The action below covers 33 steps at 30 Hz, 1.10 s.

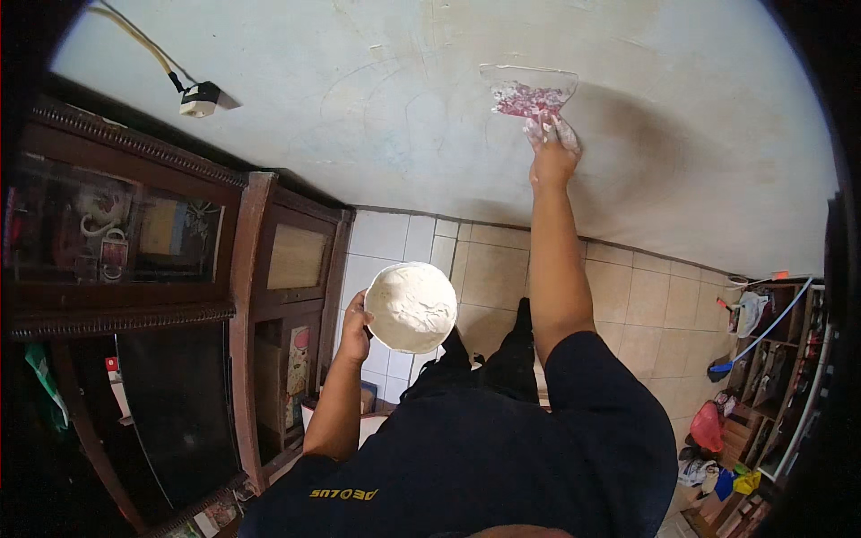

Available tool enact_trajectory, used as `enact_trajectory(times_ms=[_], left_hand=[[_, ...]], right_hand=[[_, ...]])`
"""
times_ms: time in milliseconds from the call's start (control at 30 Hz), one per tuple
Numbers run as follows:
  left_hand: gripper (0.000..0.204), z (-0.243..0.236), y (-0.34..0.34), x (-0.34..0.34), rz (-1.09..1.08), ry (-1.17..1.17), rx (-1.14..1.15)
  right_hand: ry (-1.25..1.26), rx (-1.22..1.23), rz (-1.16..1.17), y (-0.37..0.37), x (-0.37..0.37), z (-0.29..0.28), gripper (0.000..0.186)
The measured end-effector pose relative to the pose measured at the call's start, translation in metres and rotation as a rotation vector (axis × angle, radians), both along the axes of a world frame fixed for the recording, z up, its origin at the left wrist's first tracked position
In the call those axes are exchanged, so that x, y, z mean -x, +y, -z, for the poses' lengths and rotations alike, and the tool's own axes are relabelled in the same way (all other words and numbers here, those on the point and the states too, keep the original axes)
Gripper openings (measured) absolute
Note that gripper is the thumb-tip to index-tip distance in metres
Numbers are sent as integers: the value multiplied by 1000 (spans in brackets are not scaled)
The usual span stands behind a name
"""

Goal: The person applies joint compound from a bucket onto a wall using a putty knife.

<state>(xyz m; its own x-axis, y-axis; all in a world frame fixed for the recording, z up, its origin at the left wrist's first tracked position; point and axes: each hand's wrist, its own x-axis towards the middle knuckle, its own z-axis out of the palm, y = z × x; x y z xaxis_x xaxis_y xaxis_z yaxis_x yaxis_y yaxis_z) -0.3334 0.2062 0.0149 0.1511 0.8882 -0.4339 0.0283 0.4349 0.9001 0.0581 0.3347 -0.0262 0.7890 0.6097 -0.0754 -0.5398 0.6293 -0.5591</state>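
Note:
My right hand is stretched up to the wall and closed round the red handle end of a wide scraper. The scraper's pale blade edge lies against the plastered wall, and white paste is smeared over the scraper and my fingers. Held low in front of my body is a round bowl of white, creamy filler. My left hand grips that bowl by its left side, thumb near the rim; the fingers underneath are hidden.
A dark wooden cabinet with glass panels stands along the left. Above it, a socket block with a cable hangs on the wall. At the right is a cluttered wooden shelf with a blue-handled stick and bags. Tiles cover the floor.

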Motion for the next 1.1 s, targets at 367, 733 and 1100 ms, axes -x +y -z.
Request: enact_trajectory(times_ms=[367, 733, 1100], left_hand=[[65, -7, 1, -5, 47, -53, -19], [62, 9, 0, 9, 101, -20, -4], [60, -2, 2, 4, 80, -6, -7]], right_hand=[[138, 474, 66, -1, 28, -34, 23], [136, 397, 90, 28, 41, -51, 32], [227, 188, 30, 10, 34, -13, 42]])
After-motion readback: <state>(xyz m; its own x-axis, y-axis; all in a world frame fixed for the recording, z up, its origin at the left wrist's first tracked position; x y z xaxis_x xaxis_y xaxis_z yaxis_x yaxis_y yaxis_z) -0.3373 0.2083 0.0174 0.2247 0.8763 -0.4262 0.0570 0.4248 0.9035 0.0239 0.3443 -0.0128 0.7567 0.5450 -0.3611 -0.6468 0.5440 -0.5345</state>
